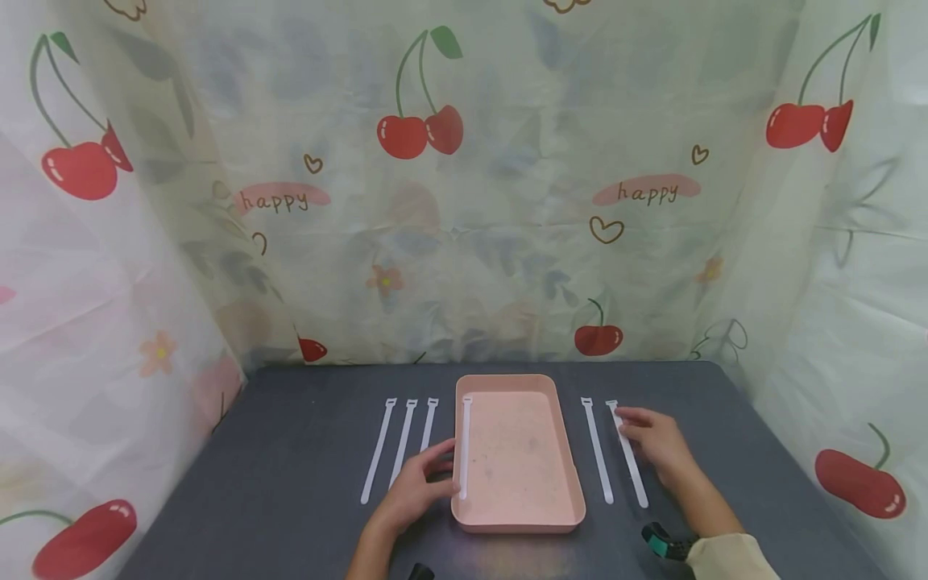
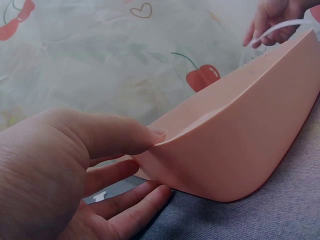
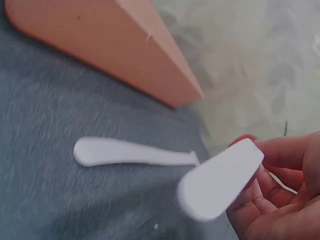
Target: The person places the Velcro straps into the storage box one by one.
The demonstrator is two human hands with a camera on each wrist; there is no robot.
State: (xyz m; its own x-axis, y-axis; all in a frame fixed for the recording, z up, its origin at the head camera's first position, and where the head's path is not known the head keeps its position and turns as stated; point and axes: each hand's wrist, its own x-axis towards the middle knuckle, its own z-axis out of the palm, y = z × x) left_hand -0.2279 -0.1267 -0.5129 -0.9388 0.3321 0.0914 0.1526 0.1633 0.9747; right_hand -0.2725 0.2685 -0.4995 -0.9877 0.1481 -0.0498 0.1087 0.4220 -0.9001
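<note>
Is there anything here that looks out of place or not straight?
Little stands out. The white straps lie in neat rows beside the pink tray, and one strap lies inside along its left wall. Only the outermost right strap differs: the right hand pinches its far end and lifts it off the table.

A pink tray (image 1: 573,483) is set on the dark grey surface (image 1: 290,483). Three white straps (image 1: 402,443) are laid left of it. Two more straps (image 1: 597,451) are laid to its right.
</note>
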